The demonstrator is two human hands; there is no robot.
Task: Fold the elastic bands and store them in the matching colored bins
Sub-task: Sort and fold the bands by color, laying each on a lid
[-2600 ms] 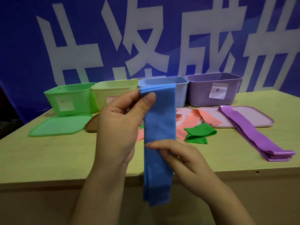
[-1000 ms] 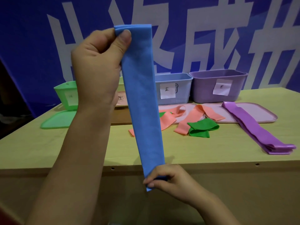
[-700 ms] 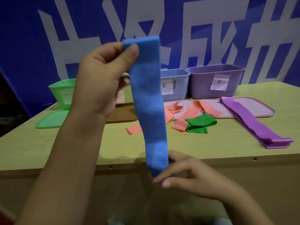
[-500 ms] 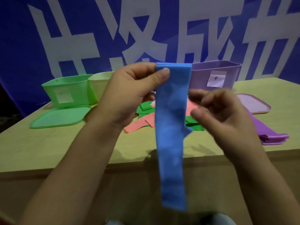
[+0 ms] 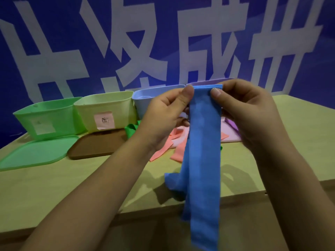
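The left hand (image 5: pixel 163 115) and right hand (image 5: pixel 248 113) each pinch 1 top corner of the long blue elastic band (image 5: pixel 203 160). It hangs doubled above the pale wooden table (image 5: pixel 72 187), before the light-blue plastic bin (image 5: pixel 145 100).

Bare forearms and hands (no sleeves showing).
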